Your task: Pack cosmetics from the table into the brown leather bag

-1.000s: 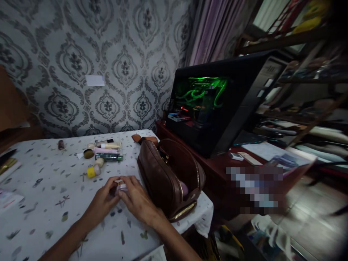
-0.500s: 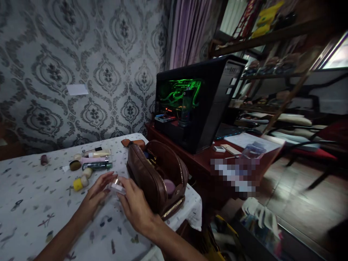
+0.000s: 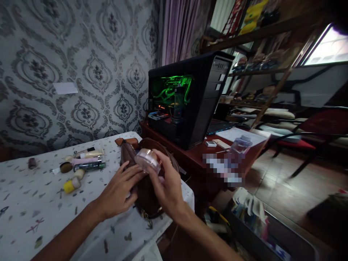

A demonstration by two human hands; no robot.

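My right hand (image 3: 166, 188) grips a small round clear jar with a pinkish lid (image 3: 147, 159), lifted over the open brown leather pouch (image 3: 144, 195) at the table's right corner. My left hand (image 3: 119, 190) lies on the near side of the pouch with its fingers spread, its fingertips close to the jar. Both forearms come in from the bottom of the view.
Several small cosmetic tubes and bottles (image 3: 81, 165) lie on the patterned white tablecloth (image 3: 32, 214) left of the pouch. A black computer case lit green (image 3: 187, 98) stands on a red-brown desk (image 3: 195, 159) to the right. Shelves and a chair fill the far right.
Both hands rose from the tablecloth and moved right to the pouch; the jar went up with my right hand. The view swung right, shifting the table's items leftward.
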